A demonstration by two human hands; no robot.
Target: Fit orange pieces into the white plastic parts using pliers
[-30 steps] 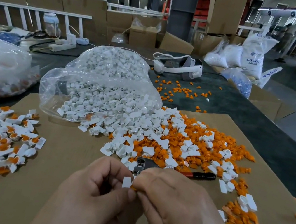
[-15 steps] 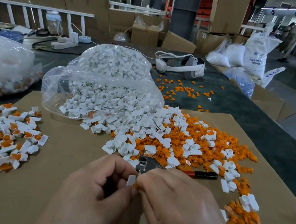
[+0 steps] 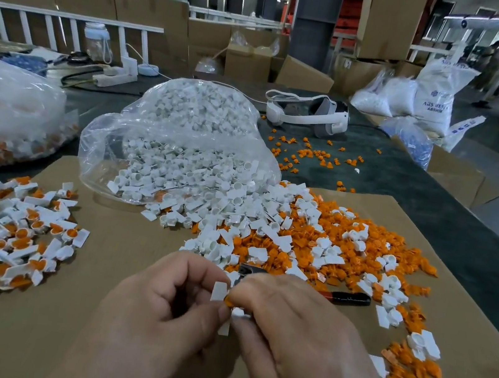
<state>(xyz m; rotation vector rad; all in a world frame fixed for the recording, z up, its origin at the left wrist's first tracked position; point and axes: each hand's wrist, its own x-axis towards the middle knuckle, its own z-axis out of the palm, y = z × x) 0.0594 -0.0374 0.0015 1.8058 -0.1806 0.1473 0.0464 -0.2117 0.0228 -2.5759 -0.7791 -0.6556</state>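
Just now the fingers [image 3: 195, 273] of the left hand [image 3: 162, 315] are pinching a white plastic part [image 3: 219, 291] by its flat tab. The right hand [image 3: 298, 343] is meeting it from the other side, its fingertips [image 3: 244, 294] gripping an orange piece [image 3: 228, 300] that is touching the part's lower edge. Whether the piece is seated cannot be told, as the fingers are hiding the joint. Both hands are hovering low over a sheet of brown cardboard [image 3: 120, 253]. Just behind them the pliers [image 3: 347, 298] are lying untouched on the cardboard, the red-and-black handle pointing right and the head partly hiding behind the right hand's knuckles. Beyond the pliers a loose pile [image 3: 298, 245] of white parts and orange pieces is spreading across the sheet, spilling from the mouth of a clear plastic bag [image 3: 185, 133] full of white parts. To the left a separate heap of assembled parts [image 3: 5, 235], white with orange inside, is lying on the cardboard. Farther back stray orange bits [image 3: 309, 155] are lying scattered on the dark tabletop [image 3: 404, 193], near a white headset [image 3: 309, 113].
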